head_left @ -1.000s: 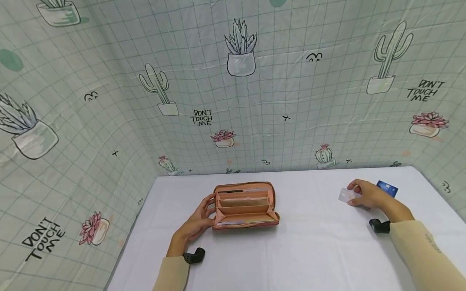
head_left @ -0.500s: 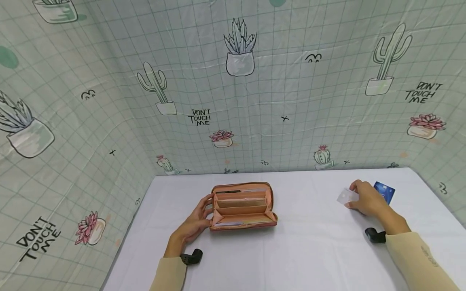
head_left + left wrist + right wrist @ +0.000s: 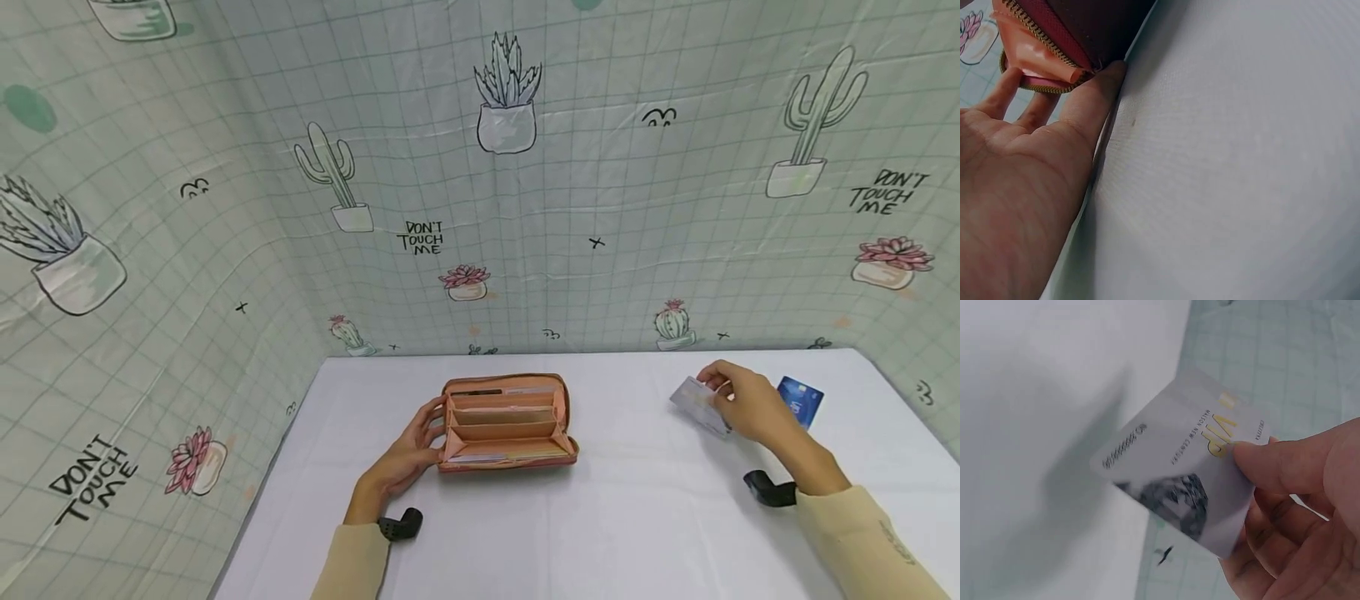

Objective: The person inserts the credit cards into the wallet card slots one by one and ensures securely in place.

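A pinkish-orange zip wallet (image 3: 504,432) stands unzipped on the table, its inner pockets facing me and cards tucked in several of them. My left hand (image 3: 408,454) grips its left end; in the left wrist view the thumb (image 3: 1094,100) lies along the lower zipper corner and fingers reach to the far side. Well to the right, my right hand (image 3: 750,402) pinches a silver-grey VIP card (image 3: 699,403) between thumb and fingers. The right wrist view shows the card (image 3: 1179,440) tilted above the table, with gold lettering and a dark portrait. A blue bank card (image 3: 801,401) lies just beyond that hand.
A white cloth covers the table (image 3: 600,517). Behind and to the left hangs a green grid-patterned curtain (image 3: 555,192) printed with cactus pots, meeting the table's far and left edges. Each wrist wears a black camera (image 3: 770,489).
My right hand has lifted the VIP card off the table and shifted it slightly left. The blue card has turned to a steeper angle. My left hand keeps its hold on the wallet.
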The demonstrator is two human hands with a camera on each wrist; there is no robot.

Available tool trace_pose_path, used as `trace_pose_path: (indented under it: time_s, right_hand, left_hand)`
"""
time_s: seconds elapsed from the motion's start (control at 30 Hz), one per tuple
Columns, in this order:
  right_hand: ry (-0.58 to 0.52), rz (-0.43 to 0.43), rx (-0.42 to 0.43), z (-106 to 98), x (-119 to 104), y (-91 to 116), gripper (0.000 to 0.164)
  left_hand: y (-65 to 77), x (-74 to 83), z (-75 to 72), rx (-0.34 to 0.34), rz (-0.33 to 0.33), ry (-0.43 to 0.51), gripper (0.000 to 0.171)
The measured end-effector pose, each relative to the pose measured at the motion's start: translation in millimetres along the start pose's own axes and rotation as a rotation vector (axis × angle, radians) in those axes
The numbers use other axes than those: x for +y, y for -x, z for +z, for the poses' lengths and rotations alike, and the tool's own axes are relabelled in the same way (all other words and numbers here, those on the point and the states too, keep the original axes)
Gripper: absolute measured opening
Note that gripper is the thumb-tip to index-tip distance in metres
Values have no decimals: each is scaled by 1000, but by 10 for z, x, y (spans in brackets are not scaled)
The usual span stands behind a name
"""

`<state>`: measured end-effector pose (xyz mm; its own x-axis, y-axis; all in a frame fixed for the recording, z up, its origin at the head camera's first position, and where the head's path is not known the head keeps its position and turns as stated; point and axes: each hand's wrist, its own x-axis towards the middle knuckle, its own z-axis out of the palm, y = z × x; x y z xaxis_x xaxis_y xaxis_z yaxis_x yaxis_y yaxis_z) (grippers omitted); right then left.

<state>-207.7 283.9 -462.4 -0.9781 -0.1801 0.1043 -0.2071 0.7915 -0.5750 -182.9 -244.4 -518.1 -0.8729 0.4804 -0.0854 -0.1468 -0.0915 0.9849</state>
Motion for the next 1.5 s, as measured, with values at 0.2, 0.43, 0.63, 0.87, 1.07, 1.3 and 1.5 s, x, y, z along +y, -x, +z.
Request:
trace_pose_path:
  time_s: [0.2,0.43,0.63,0.87,1.07,1.3,1.5]
  right_hand:
    - [-97,-23,-3,60,-336,-59,25]
    - [-187,-116,50,164,-661,-166,24]
    - [-237,-137,66,267,-851,-271,24]
    - [-301,-184,65,402,-1098,-419,22]
    - [-353,-252,23,527,-1336,-553,21]
    - [-379,-319,-35,699,-1578,-704,20]
    - [-366,-334,-68,834,-1735,-822,19]
  left_hand:
    - [-8,-1,4,11,-11,-11,103]
    - [-23,-16,-4,13,-13,-3,101]
    - [-25,-37,-9,12,-14,-9,102]
    - [-36,-43,-13,20,-11,-24,102]
    - [-36,-43,-20,19,-13,-23,102]
    - [-37,-15,-25,14,-11,-19,102]
    - [-41,27,-18,18,-28,-32,103]
